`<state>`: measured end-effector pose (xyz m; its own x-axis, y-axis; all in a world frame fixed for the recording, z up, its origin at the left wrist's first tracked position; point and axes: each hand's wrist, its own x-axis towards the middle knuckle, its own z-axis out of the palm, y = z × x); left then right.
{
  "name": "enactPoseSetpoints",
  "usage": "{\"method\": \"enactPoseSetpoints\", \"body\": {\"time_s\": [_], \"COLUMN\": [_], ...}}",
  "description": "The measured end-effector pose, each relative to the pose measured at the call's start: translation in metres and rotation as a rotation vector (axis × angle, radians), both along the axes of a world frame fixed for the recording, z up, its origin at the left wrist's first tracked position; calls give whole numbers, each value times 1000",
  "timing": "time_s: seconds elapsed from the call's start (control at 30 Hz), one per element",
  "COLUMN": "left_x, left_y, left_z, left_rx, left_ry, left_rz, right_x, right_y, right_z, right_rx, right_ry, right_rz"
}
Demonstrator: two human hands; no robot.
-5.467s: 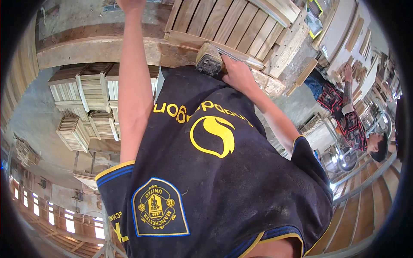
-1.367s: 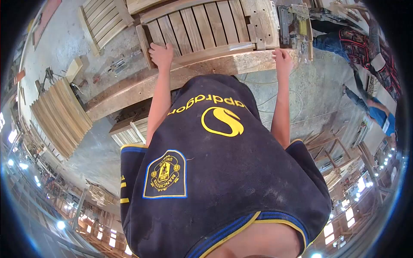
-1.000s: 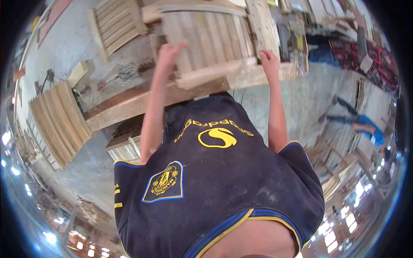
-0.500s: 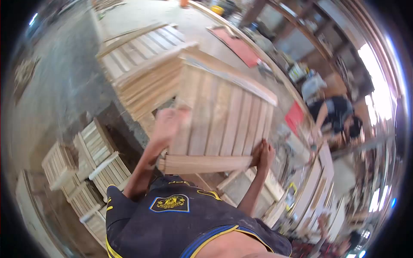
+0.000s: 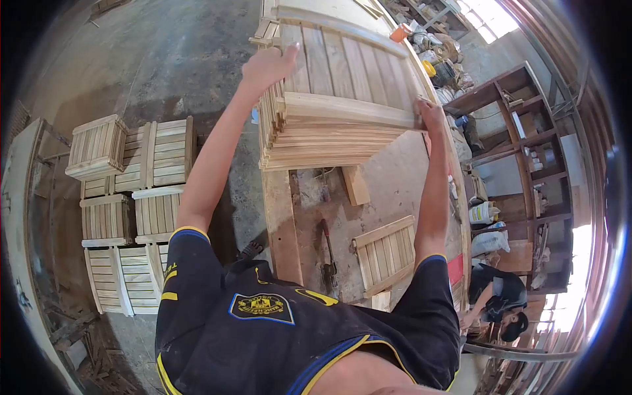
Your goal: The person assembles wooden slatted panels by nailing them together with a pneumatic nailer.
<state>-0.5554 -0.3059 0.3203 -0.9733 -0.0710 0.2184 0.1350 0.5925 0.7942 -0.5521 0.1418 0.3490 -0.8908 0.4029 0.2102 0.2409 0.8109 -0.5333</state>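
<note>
A slatted wooden panel (image 5: 355, 62), made of pale planks with a crosspiece at each end, lies over a stack of similar panels (image 5: 322, 141) on the workbench. My left hand (image 5: 268, 67) is closed at the panel's left edge, with the thumb over the slats and the other fingers partly hidden. At the near right corner, my right hand (image 5: 431, 115) grips the end of the crosspiece. Both arms reach forward. Whether the panel rests fully on the stack cannot be seen.
Another slatted panel (image 5: 387, 255) and a red-handled tool (image 5: 326, 240) are nearer me. More panels (image 5: 135, 217) stand piled on the floor at left. A co-worker (image 5: 497, 299) bends over at right, near a shelf unit (image 5: 553, 178). An orange container (image 5: 400, 33) sits at the bench's far edge.
The panel has moved from close to my body, where both hands held it tilted, to over the stack farther away. My arms have stretched forward and my view has turned.
</note>
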Motion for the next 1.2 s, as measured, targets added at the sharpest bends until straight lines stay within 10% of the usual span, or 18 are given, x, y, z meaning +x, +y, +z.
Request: {"method": "enactPoseSetpoints", "body": {"time_s": [0.63,0.97,1.2], "left_x": [48,57,53], "left_y": [73,99,96], "left_z": [-90,-84,-90], "left_rx": [191,418,348], "left_ry": [610,538,538], "left_rz": [151,497,517], "right_x": [-5,-22,-15], "right_y": [11,22,-4], "right_z": [-83,-106,-102], "right_rx": [-504,-388,-766], "right_ry": [60,322,491], "right_rz": [-161,-208,-289]}}
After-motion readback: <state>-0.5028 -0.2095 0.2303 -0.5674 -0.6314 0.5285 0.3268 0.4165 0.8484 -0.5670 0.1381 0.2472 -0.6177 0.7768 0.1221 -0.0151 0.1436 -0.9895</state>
